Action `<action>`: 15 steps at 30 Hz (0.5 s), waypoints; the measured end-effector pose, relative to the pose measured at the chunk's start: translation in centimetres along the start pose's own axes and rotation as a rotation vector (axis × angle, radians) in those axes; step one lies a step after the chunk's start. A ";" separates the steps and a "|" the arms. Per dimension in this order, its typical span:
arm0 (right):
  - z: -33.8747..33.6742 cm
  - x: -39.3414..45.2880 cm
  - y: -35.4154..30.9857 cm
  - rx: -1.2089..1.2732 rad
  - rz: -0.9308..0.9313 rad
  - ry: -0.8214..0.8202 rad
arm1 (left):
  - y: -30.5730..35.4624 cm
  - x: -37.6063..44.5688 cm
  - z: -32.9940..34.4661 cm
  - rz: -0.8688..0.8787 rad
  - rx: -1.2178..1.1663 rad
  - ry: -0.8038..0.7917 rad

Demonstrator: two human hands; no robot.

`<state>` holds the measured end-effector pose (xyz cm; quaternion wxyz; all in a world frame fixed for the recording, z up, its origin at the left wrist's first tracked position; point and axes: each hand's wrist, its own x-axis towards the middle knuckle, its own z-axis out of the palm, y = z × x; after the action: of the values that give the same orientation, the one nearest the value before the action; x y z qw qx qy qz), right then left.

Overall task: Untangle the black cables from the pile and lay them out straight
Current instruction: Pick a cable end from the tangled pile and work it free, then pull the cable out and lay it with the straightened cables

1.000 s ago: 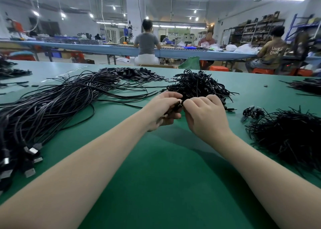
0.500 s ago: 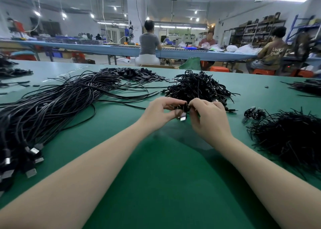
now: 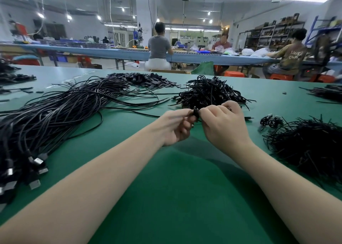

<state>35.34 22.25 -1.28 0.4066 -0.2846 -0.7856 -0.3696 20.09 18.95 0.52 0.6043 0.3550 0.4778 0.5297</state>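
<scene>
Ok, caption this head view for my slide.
Both hands, left hand and right hand, grip a small coiled black cable before the tangled pile.

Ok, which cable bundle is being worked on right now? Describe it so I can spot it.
On the green table mat, find the tangled black cable pile at centre. Just in front, the left hand and right hand meet, pinching a small coiled black cable, the only bundle lifted off the mat.
</scene>
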 end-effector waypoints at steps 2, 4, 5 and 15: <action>-0.1 0.0 -0.5 -0.010 -0.020 -0.029 | 0.2 0.3 -0.2 -0.068 -0.104 0.043; -0.3 0.2 -1.1 0.042 0.023 -0.110 | 0.2 0.4 -0.3 0.040 -0.016 0.119; -0.5 0.3 -1.5 0.099 0.087 -0.169 | 0.1 0.3 -0.5 0.167 0.117 0.165; 1.1 11.7 7.4 0.031 0.627 -0.323 | -2.1 1.8 -5.2 0.548 1.402 0.299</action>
<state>34.49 29.08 10.77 0.3749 -0.5605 -0.7197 -0.1651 15.75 19.89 -3.34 0.0138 0.6855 0.6735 0.2762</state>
